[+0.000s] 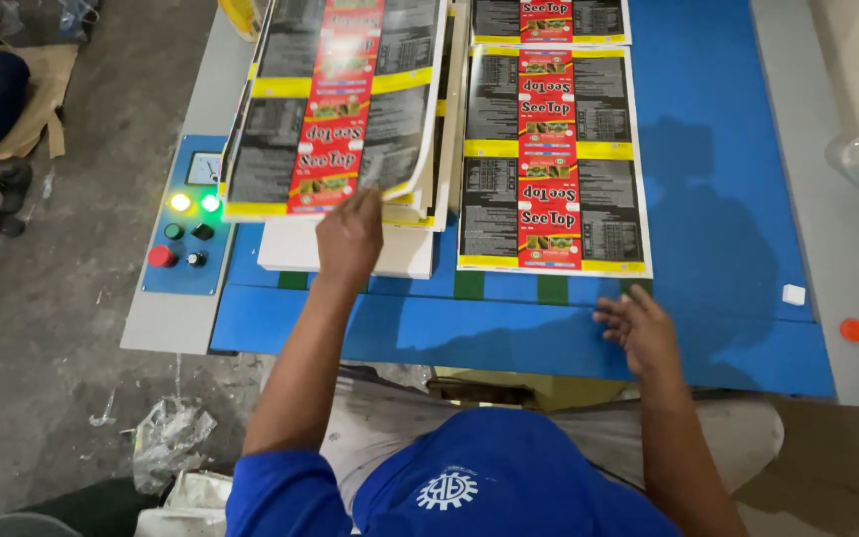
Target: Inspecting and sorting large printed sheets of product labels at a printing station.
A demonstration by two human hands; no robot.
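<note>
My left hand [350,237] grips the near edge of a printed sheet [335,109] in black, red and yellow, lifting it off a thick stack of white sheets [285,249] at the left of a blue table [718,149]. Another printed sheet [551,159] of the same kind lies flat to the right. My right hand [638,328] hovers open over the blue table's near edge, below that flat sheet, holding nothing. Both arms wear blue short sleeves.
A control panel [187,214] with two lit lamps, a red button and dark knobs sits at the table's left. A small white block [793,294] and an orange cap [853,330] lie at the right. Plastic scraps [166,438] litter the grey floor.
</note>
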